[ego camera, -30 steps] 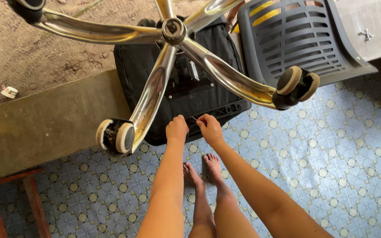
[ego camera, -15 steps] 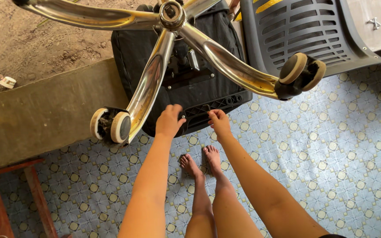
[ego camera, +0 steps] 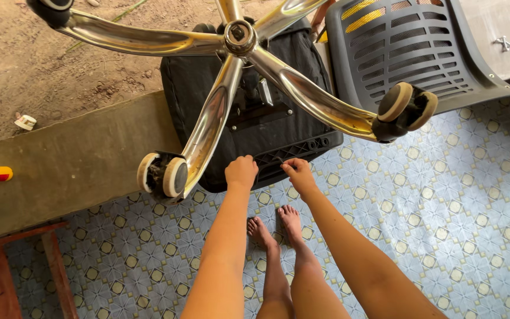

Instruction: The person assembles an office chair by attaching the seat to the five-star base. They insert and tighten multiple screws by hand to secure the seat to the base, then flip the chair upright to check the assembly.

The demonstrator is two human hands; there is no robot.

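Gripping the seat (ego camera: 249,127) edge: left hand (ego camera: 241,172) fisted, right hand (ego camera: 298,173) fingers pinching its rim. Chair inverted, base (ego camera: 240,38) up; seat underside work unfinished.

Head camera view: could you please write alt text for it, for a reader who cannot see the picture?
Seen from above, a person's left hand and right hand touch the near edge of an upturned black office chair seat. Its chrome five-arm base with castor wheels points up. Bare feet stand on patterned floor tiles.
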